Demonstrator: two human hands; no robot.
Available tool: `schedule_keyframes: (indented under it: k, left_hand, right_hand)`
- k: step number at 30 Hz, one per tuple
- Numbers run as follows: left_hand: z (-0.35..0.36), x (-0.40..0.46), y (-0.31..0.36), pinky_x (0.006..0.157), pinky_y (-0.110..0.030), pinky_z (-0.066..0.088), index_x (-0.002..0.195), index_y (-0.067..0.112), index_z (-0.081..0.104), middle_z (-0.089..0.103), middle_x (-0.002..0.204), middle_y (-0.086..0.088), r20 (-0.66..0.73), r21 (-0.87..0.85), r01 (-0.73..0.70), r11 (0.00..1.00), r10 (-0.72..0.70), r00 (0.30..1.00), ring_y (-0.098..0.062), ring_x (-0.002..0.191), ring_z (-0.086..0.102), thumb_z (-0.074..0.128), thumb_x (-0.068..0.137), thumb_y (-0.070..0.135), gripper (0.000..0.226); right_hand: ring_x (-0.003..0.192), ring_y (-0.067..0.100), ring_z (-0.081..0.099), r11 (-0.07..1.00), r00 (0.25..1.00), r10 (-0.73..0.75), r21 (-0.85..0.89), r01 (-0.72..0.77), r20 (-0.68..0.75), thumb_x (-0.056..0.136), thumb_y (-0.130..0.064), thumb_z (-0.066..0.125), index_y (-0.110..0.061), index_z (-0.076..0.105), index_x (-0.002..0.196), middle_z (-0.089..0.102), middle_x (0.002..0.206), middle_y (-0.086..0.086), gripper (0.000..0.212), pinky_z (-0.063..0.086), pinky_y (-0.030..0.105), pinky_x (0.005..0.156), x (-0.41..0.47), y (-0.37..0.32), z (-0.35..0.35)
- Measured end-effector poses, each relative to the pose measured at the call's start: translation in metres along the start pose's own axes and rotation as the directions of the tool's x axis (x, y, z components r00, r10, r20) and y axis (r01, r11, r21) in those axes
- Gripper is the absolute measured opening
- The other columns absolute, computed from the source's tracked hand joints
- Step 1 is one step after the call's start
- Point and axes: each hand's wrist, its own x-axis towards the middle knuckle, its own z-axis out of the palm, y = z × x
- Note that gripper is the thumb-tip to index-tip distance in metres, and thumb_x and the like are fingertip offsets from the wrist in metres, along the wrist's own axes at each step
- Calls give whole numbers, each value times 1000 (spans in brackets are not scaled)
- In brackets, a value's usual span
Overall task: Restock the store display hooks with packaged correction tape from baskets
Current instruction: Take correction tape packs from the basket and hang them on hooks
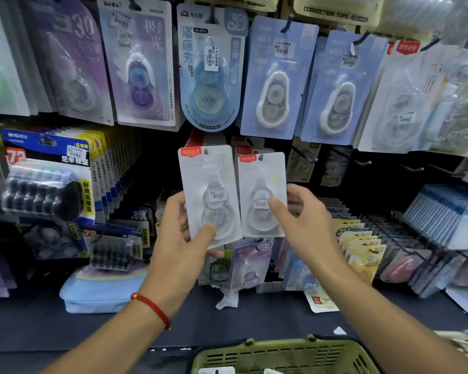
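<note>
From the head camera, both hands are up in front of the display wall, each with a pack. The left hand (185,233) holds a white blister-carded correction tape pack with a red corner label (210,195), thumb pressed on the clear bubble low on the front, fingers curled behind: a firm grip around the lower left edge. Just beside it, edges almost touching, the right hand (305,225) pinches a second white correction tape pack with a red label (262,194), thumb on the front over the small price sticker, fingers behind the right edge. Both packs stand upright, the left one tilted slightly (its top leaning left).

A red string bracelet (153,309) sits on the left wrist. Above the packs hangs a row of carded tapes on black hooks, among them a light blue teardrop-shaped pack (211,74) and two pale blue rectangular packs (277,79). To the right of the held packs, bare black wire hooks (360,160) jut out from the dark panel. At the bottom edge sits an olive green slotted plastic basket (281,354), with white packs just showing inside. A light blue fabric pouch (100,292) lies on the dark shelf (200,325) at lower left.
</note>
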Motion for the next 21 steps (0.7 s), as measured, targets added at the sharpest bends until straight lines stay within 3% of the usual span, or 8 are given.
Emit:
schedule_keyframes:
  k: [2,4,7,10,14,18,21]
  left_hand:
    - [6,-1,0,65,-39,65,134,27,54,74,119,7,62,-55,45,998,-41,997,-21,104,76,61,99,-6,49]
    - [11,-3,0,70,-43,66,138,26,54,73,125,1,116,-100,94,991,-82,990,-24,107,76,63,98,-5,51]
    - [20,-5,0,78,-51,66,143,26,50,72,129,-4,166,-104,127,986,-108,980,-27,107,76,63,98,-3,55]
    - [26,-6,0,81,-49,66,143,30,50,74,126,-1,204,-86,135,987,-115,972,-26,107,76,63,100,0,54]
    - [34,-5,-1,85,-46,65,149,34,45,75,121,-4,194,-34,145,989,-136,971,-23,107,76,63,100,0,63]
    - [38,-4,-2,79,-30,64,151,30,45,68,118,-9,149,9,130,991,-130,980,-22,95,75,63,99,-4,65]
    - [39,-3,0,76,-23,62,146,32,48,67,113,-1,135,11,123,992,-124,983,-19,86,75,64,100,0,59]
  right_hand:
    - [113,1,58,988,996,-85,-135,80,-28,98,-43,68,-31,59,135,60,126,-17,40,46,25,97,-5,-3,-1]
    - [110,2,64,994,992,-102,-26,104,80,100,-39,67,-29,66,125,69,119,-17,27,50,25,95,-10,-6,1]
    - [96,8,75,976,970,-29,217,-25,240,105,-30,61,-19,72,116,80,102,-7,19,58,24,80,-17,-8,5]
    - [90,16,79,934,977,-28,355,-50,210,103,-24,65,-12,71,114,81,97,2,17,59,22,72,-17,-7,4]
    - [90,15,79,926,991,6,372,-57,136,103,-20,66,-15,70,114,82,97,1,12,60,23,71,-12,-6,4]
    - [94,16,78,939,997,30,340,-54,75,104,-27,65,-21,71,111,82,97,-3,11,63,40,88,0,-7,5]
    - [96,31,77,941,997,20,336,-45,77,101,-35,67,-25,75,105,81,96,3,13,59,58,92,5,-8,4]
